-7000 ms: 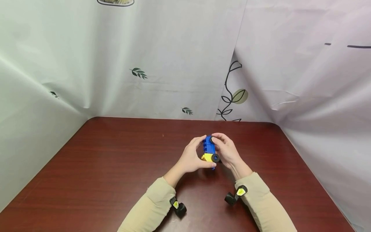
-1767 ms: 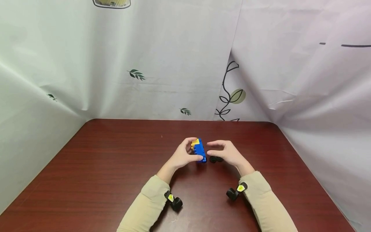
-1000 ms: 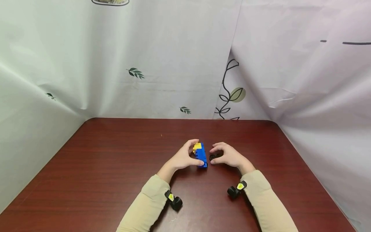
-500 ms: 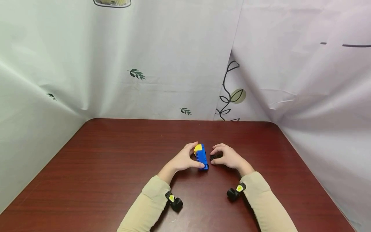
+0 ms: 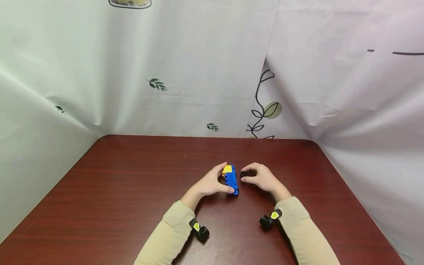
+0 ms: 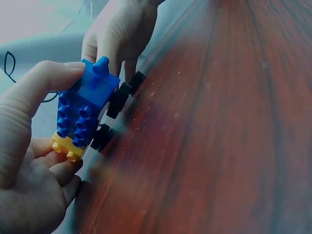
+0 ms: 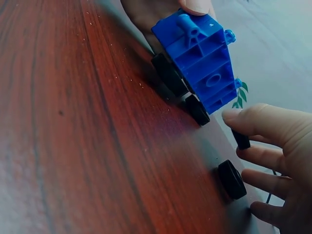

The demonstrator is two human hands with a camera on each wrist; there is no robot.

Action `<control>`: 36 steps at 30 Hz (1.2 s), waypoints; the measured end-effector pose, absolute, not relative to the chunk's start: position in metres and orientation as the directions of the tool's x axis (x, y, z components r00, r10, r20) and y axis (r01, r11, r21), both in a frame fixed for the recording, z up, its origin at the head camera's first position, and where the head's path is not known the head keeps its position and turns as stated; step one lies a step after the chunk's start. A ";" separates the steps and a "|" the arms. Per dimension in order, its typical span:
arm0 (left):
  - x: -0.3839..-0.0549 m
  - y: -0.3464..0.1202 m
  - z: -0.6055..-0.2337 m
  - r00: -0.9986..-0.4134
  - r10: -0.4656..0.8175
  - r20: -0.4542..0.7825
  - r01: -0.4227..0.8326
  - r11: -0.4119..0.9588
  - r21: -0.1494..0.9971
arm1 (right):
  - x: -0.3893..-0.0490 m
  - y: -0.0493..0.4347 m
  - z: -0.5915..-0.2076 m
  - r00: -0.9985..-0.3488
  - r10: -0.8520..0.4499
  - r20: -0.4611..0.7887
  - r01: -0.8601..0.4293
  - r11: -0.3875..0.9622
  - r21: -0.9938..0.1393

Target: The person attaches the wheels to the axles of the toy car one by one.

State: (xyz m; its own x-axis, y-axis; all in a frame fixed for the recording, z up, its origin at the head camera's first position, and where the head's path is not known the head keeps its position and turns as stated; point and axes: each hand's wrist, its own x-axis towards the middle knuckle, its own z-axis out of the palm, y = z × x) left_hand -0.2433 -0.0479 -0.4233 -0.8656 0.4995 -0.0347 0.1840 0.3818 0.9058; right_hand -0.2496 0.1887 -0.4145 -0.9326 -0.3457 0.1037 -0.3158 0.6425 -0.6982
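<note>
My left hand point(image 5: 207, 183) grips a toy brick vehicle point(image 5: 231, 179) by its ends, thumb on the blue end and fingers at the yellow end. It is turned on its side. In the right wrist view the ribbed blue underside shows, with bare axle pegs point(image 7: 230, 36) along the upper side and two black wheels, one a near wheel point(image 7: 168, 75), along the lower side. Just right of it, my right hand point(image 5: 263, 177) pinches a loose black wheel point(image 7: 241, 140) between thumb and finger. Another loose wheel point(image 7: 232, 179) stands on the table below those fingers.
The dark red-brown table point(image 5: 132, 191) stretches around both hands. A pale printed cloth point(image 5: 198, 66) hangs behind it and along both sides. Black wrist cameras sit on both sleeves, the left camera point(image 5: 201, 233) and the right camera point(image 5: 266, 222).
Seven seconds ago both hands were on the vehicle, yellow end nearest; now the yellow end points away. The right hand came off, moved to the loose wheels and now pinches one.
</note>
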 end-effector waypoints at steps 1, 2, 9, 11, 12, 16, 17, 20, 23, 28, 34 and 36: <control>-0.243 -0.048 -0.423 -0.865 0.500 -0.034 0.186 0.383 0.905 | -0.250 0.189 -0.414 -0.935 -0.339 0.107 -0.313 0.644 -0.698; -0.243 -0.048 -0.424 -0.864 0.502 -0.033 0.188 0.383 0.904 | -0.250 0.189 -0.414 -0.936 -0.334 0.109 -0.311 0.643 -0.699; -0.243 -0.047 -0.424 -0.861 0.508 -0.024 0.200 0.381 0.902 | -0.250 0.187 -0.413 -0.945 -0.304 0.123 -0.297 0.635 -0.713; -0.243 -0.047 -0.423 -0.861 0.508 -0.021 0.203 0.382 0.901 | -0.250 0.187 -0.413 -0.945 -0.300 0.128 -0.298 0.634 -0.713; -0.243 -0.047 -0.423 -0.861 0.508 -0.020 0.206 0.384 0.900 | -0.250 0.187 -0.412 -0.946 -0.296 0.131 -0.297 0.632 -0.716; -0.243 -0.047 -0.422 -0.860 0.510 -0.010 0.220 0.388 0.895 | -0.249 0.186 -0.411 -0.946 -0.287 0.151 -0.304 0.623 -0.721; -0.243 -0.046 -0.422 -0.860 0.511 -0.006 0.224 0.388 0.894 | -0.249 0.186 -0.411 -0.947 -0.283 0.154 -0.303 0.619 -0.724; -0.243 -0.046 -0.422 -0.859 0.511 0.007 0.237 0.388 0.891 | -0.250 0.186 -0.411 -0.948 -0.274 0.163 -0.303 0.612 -0.731; -0.243 -0.046 -0.421 -0.860 0.509 0.019 0.250 0.390 0.886 | -0.250 0.185 -0.410 -0.948 -0.267 0.173 -0.304 0.603 -0.738; -0.243 -0.045 -0.420 -0.859 0.511 0.045 0.277 0.389 0.878 | -0.249 0.183 -0.408 -0.947 -0.252 0.199 -0.313 0.590 -0.744; -0.242 -0.043 -0.419 -0.853 0.517 0.067 0.301 0.384 0.873 | -0.248 0.182 -0.408 -0.947 -0.227 0.229 -0.319 0.564 -0.761; -0.240 -0.043 -0.418 -0.853 0.517 0.072 0.306 0.384 0.871 | -0.247 0.182 -0.408 -0.948 -0.216 0.232 -0.315 0.553 -0.772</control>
